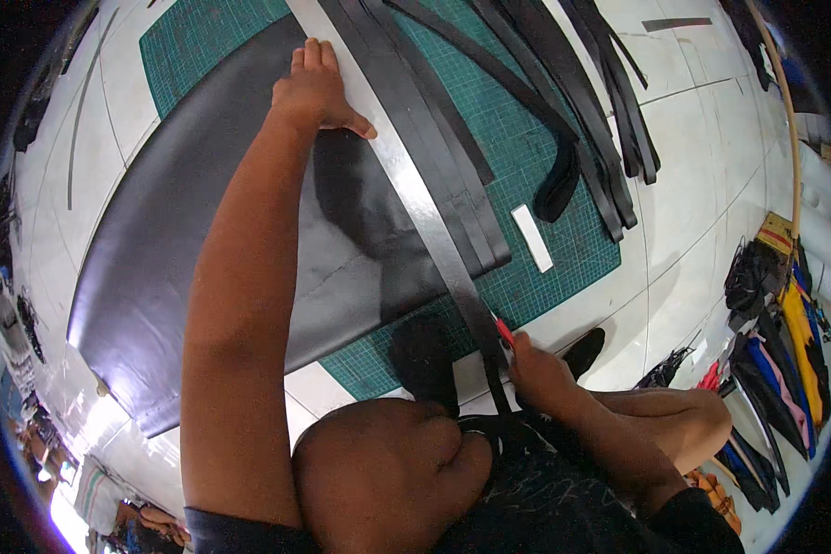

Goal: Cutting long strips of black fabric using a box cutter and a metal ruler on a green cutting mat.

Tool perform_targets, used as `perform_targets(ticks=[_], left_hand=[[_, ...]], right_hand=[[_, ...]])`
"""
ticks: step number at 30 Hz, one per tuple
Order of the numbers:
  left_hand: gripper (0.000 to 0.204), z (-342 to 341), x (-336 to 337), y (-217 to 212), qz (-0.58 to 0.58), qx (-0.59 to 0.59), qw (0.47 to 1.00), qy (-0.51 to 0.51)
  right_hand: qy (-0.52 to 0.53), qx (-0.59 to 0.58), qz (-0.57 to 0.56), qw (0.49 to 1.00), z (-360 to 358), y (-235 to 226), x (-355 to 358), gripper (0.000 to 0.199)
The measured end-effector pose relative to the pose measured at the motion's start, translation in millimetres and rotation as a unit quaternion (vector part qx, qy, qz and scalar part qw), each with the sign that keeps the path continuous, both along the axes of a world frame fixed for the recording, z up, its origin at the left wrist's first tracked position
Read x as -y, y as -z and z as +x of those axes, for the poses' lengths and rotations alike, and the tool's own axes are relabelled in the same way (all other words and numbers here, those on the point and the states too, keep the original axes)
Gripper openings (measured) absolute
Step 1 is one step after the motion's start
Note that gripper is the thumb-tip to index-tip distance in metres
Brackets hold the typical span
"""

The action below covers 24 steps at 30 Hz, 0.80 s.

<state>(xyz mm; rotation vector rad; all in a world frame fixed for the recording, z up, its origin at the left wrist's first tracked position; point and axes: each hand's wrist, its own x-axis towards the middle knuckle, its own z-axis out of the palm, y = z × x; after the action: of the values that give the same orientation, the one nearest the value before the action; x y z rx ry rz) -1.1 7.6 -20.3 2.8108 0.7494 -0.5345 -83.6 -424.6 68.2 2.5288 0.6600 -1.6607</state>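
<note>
My left hand [319,92] lies flat near the far end of a long metal ruler [406,189], thumb spread and pressing on it. Beneath the ruler is a large black sheet [203,222] that looks like leather, with a curved left edge. My right hand [537,367] is closed around a red-handled cutter [504,332] at the ruler's near end. The cutter's blade is too small to make out. Along the ruler's right side lie long black strips [448,175] side by side.
A green cutting mat [582,263] lies under the work on a white tiled floor [702,175]. A small white block [532,238] rests on the mat. More black strips [591,120] lie at the far right. Colourful material scraps [789,342] are piled at the right.
</note>
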Motion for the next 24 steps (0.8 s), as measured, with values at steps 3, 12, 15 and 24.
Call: perform_targets(ticks=[3,12,15,24], left_hand=[[0.153,-3.4,-4.1,-4.7,0.009,-0.02,1.0,-0.004],[0.153,-2.3,1.1,-10.6,-0.002,-0.038,0.999,-0.011],[0.152,-5.0,2.1,-16.0,-0.008,-0.044,0.999,-0.008],[0.151,-8.4,-4.8,-9.3,-0.04,-0.046,0.998,-0.014]], right_hand=[[-0.081,-0.044,-0.059,0.994,17.1,-19.3,-6.5,0.029],[0.004,0.184,0.324,0.928,150.9,46.9,-238.1,0.029],[0.018,0.184,0.329,0.926,175.1,61.6,-327.2,0.036],[0.045,0.148,0.236,0.959,186.6,79.3,-414.1,0.06]])
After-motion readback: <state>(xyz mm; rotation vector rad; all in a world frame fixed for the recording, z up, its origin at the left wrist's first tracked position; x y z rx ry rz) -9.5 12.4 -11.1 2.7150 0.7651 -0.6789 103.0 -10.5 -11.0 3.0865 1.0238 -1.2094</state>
